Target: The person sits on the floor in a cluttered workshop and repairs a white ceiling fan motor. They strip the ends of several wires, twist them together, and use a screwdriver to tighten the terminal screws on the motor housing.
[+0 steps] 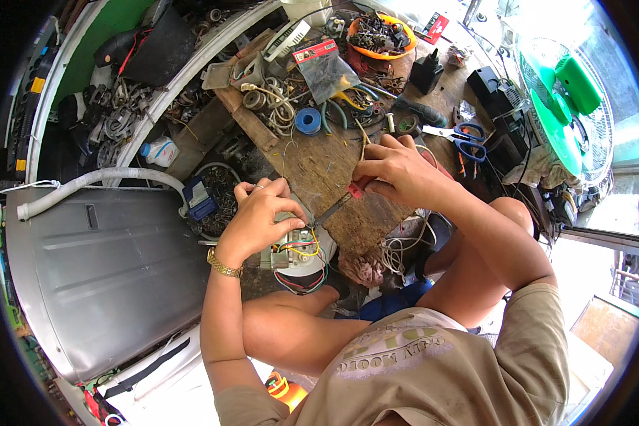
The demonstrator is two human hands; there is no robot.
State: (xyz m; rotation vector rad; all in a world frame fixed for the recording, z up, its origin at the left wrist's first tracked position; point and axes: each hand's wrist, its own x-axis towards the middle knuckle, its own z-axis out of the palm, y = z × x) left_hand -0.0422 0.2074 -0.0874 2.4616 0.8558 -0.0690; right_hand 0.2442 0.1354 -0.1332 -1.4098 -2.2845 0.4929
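My left hand is closed over the top of a small motor-like device with red, green and yellow wires; what its curled fingers grip is hidden. My right hand is closed around the red handle of a tool with a long dark blade. The blade slants down to the device, near my left thumb. The device sits by the near edge of a worn wooden board, just above my legs.
A blue spool, coiled cables, scissors, a drill-like tool and an orange bowl of small parts crowd the far bench. A green fan stands right, a grey metal cabinet left, a crumpled rag below the board.
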